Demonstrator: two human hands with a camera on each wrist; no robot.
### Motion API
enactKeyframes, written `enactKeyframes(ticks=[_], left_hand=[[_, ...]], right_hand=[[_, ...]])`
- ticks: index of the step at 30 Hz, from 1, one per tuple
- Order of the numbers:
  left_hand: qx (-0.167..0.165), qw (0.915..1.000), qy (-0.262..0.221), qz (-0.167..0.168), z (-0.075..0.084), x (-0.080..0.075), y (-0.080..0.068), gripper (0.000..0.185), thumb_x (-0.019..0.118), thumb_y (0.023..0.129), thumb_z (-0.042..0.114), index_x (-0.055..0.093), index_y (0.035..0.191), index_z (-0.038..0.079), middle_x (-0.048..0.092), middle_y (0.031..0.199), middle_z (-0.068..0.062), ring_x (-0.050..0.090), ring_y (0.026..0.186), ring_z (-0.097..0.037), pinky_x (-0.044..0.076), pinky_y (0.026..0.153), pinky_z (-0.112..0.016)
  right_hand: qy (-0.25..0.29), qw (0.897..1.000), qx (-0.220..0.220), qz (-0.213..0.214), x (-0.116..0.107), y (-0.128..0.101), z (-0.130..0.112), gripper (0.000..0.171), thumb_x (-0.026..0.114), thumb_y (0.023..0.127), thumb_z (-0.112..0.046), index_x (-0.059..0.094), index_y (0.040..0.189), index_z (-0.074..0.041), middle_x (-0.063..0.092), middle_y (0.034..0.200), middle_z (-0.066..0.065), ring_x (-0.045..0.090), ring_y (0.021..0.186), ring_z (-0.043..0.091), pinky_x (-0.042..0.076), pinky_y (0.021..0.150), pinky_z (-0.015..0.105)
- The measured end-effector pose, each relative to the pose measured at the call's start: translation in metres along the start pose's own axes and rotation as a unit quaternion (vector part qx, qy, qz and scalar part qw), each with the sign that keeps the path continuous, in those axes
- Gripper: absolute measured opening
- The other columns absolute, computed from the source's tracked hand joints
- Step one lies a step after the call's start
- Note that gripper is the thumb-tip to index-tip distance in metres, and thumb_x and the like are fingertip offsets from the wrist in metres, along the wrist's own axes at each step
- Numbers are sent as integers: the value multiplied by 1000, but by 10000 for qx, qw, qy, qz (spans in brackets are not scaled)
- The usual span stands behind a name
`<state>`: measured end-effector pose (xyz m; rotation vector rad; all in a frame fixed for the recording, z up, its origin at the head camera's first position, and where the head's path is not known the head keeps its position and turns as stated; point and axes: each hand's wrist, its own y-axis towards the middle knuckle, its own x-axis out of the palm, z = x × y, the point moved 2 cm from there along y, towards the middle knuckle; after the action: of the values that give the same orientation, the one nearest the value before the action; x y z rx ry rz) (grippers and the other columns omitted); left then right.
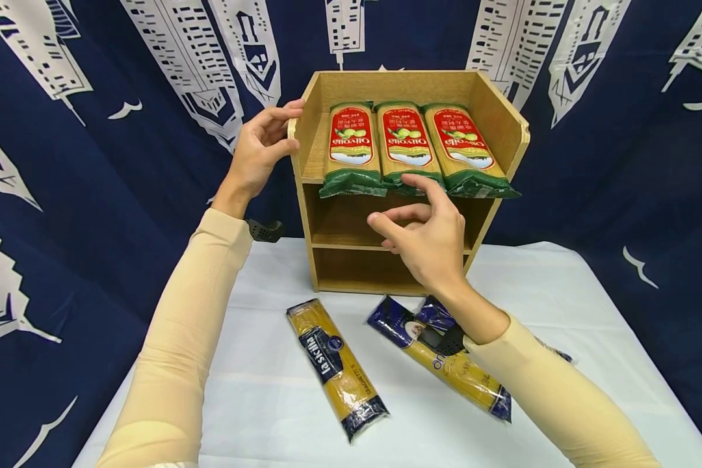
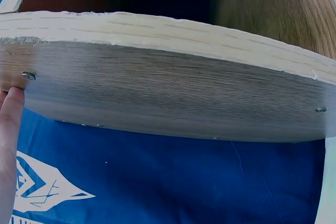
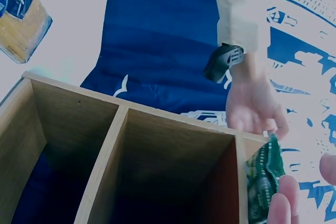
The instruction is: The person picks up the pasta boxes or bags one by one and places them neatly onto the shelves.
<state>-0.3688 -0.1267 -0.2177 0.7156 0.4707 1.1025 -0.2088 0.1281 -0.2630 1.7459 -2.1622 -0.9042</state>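
A small wooden shelf stands on the table, with three green-ended spaghetti packs lying side by side on its top level. My left hand holds the shelf's left side panel near its upper front edge; in the left wrist view a finger rests on the panel's outer face. In front of the middle spaghetti pack is my right hand, its index fingertip right at the pack's green end and its thumb apart below. The right wrist view shows a green pack end beside the right fingers.
On the white table lies a la sicilia spaghetti pack, left of centre. Blue-and-yellow pasta packs lie to the right, partly under the right forearm. Two lower shelf levels face forward. A dark blue printed cloth hangs behind.
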Motion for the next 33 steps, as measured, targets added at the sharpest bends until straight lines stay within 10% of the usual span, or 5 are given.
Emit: enactKeyframes(ticks=[7, 15, 33], left_hand=[[-75, 10000, -35, 43, -2, 0, -1, 40, 63, 82, -17, 68, 119, -3, 54, 146, -22, 52, 134, -35, 41, 110, -41], [-126, 9998, -126, 62, -2, -2, 0, 40, 62, 82, -19, 68, 118, -3, 54, 145, -22, 50, 136, -32, 39, 112, -40], [-166, 9998, -50, 96, 0, -1, 2, 39, 63, 82, -17, 67, 119, -4, 55, 146, -21, 51, 135, -32, 39, 112, -41]], right_hand=[[145, 9999, 5, -62, -26, -18, 2, 54, 88, 80, -11, 64, 128, -6, 76, 85, 12, 68, 53, 21, 58, 51, 32], [-990, 9933, 417, -424, -69, -37, 12, 33, 87, 82, -21, 73, 107, -6, 76, 86, 5, 71, 70, 13, 56, 60, 23], [-2356, 9537, 1396, -1244, -135, -58, 52, 47, 80, 88, -40, 69, 118, -6, 76, 99, 9, 68, 80, 1, 50, 69, 14]])
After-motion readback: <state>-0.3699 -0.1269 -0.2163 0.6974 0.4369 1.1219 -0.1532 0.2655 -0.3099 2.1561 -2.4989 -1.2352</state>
